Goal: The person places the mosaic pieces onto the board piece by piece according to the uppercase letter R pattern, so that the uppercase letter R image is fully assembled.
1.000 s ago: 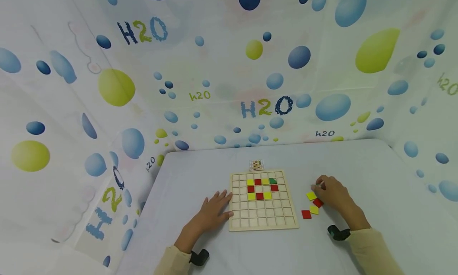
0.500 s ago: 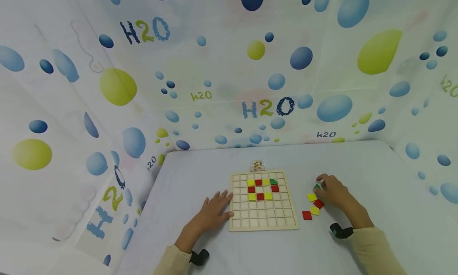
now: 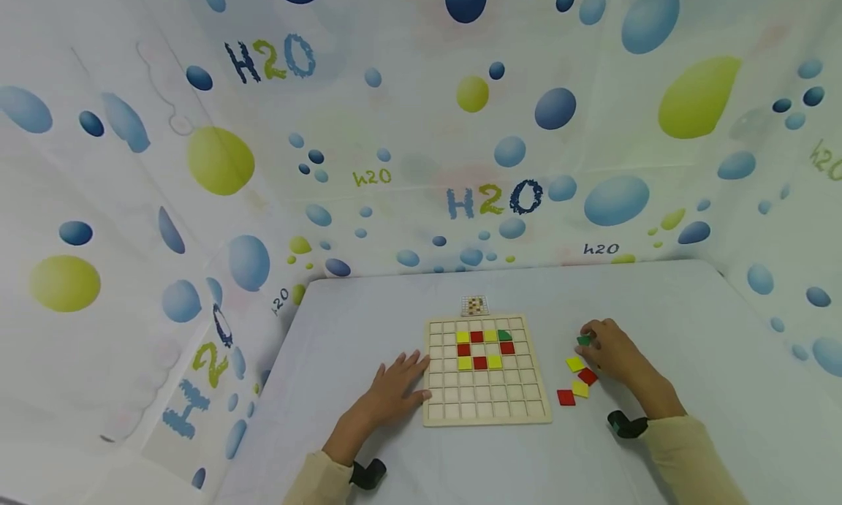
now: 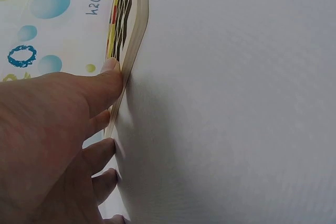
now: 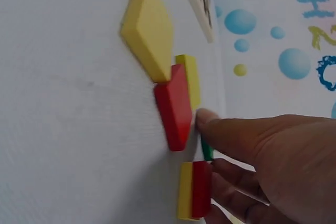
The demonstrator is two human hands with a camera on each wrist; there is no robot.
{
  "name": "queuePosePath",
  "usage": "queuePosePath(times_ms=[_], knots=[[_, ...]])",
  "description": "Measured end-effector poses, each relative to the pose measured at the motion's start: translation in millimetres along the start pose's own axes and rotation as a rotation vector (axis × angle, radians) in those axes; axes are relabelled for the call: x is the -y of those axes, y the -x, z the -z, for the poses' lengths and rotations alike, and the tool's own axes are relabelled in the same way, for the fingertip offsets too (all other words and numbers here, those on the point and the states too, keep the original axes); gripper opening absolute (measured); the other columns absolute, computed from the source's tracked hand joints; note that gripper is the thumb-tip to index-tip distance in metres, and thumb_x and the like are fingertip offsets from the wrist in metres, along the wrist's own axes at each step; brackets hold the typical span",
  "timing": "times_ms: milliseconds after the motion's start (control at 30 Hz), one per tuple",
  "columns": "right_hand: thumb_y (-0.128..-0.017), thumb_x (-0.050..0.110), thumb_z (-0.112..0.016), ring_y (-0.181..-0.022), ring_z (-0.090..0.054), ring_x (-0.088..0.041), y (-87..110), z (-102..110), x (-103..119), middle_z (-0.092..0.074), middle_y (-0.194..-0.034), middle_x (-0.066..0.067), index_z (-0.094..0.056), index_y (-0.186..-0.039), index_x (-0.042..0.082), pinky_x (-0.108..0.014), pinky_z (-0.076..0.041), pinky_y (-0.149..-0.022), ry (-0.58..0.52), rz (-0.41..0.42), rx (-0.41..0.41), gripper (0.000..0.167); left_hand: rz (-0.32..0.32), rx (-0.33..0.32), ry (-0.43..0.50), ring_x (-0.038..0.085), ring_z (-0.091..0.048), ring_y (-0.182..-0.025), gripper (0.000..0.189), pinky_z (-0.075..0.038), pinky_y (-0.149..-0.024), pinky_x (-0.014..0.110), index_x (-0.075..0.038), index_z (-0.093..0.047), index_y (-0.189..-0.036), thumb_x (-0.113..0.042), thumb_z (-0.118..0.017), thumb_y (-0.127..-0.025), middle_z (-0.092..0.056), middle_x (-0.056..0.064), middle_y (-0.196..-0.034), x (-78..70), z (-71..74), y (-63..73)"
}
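My left hand (image 3: 395, 388) rests at the left edge of a wooden grid board (image 3: 487, 410), fingers spread. In the left wrist view its thumb (image 4: 107, 80) touches the board's rim. Red and yellow square tiles form a ring on the board, with a rounded green tile (image 3: 504, 335) at its upper right corner. To the right of the board, my right hand (image 3: 612, 351) pinches another green tile (image 3: 583, 340) between thumb and finger. In the right wrist view that green tile (image 5: 208, 151) is mostly hidden by the thumb; a red tile (image 5: 201, 188) and a yellow one overlap the other fingers.
Loose yellow (image 3: 575, 364) and red tiles (image 3: 566, 397) lie between the board and my right hand, some touching. A small card with a printed grid pattern (image 3: 475, 305) lies behind the board. A patterned sheet (image 3: 421, 125) hangs behind the white table.
A green tile, at first hidden by my right hand, has come into sight at its fingertips and is now pinched there. The left hand stays at the board's edge.
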State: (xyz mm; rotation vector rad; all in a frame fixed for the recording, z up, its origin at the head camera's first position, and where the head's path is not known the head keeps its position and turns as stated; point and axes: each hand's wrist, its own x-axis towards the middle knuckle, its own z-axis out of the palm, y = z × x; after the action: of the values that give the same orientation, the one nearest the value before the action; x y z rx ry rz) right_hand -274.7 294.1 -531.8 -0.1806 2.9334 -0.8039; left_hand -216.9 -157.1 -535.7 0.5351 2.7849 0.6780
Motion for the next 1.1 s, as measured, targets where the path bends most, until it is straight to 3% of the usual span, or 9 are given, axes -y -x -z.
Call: queuePosePath(times_ms=[333,733,1100], knots=[[-0.099,0.013,-0.073,-0.097,-0.06,-0.031,-5.8,-7,2,-0.059,-0.112,-0.021,-0.064,-0.123,-0.003,-0.05,-0.06,-0.091,-0.041,0.014,0.023,0.03,0.007,-0.006,-0.002,0.043,-0.024,-0.16,0.071,-0.015,-0.123,0.074,-0.013,-0.04,-0.164,-0.043,-0.064,-0.105,-0.032,0.015,-0.172,-0.2,-3.5,0.8],[-0.097,0.015,-0.075,-0.1,-0.061,-0.029,-9.7,-19,28,-0.06,-0.113,-0.018,-0.066,-0.12,0.0,-0.05,-0.058,-0.093,-0.054,0.008,0.053,0.029,-0.002,0.007,0.005,0.043,-0.023,-0.16,0.072,-0.014,-0.124,0.074,-0.013,-0.039,-0.164,-0.045,-0.064,-0.105,-0.031,0.015,-0.172,-0.8,-3.3,0.7],[-0.096,0.014,-0.075,-0.104,-0.061,-0.024,2.8,-47,83,-0.06,-0.113,-0.01,-0.067,-0.12,0.006,-0.044,-0.058,-0.094,-0.107,0.122,0.037,0.026,0.016,0.011,-0.002,0.042,-0.022,-0.161,0.072,-0.014,-0.124,0.073,-0.016,-0.037,-0.165,-0.046,-0.063,-0.105,-0.03,0.013,-0.173,2.1,-3.7,-0.7]])
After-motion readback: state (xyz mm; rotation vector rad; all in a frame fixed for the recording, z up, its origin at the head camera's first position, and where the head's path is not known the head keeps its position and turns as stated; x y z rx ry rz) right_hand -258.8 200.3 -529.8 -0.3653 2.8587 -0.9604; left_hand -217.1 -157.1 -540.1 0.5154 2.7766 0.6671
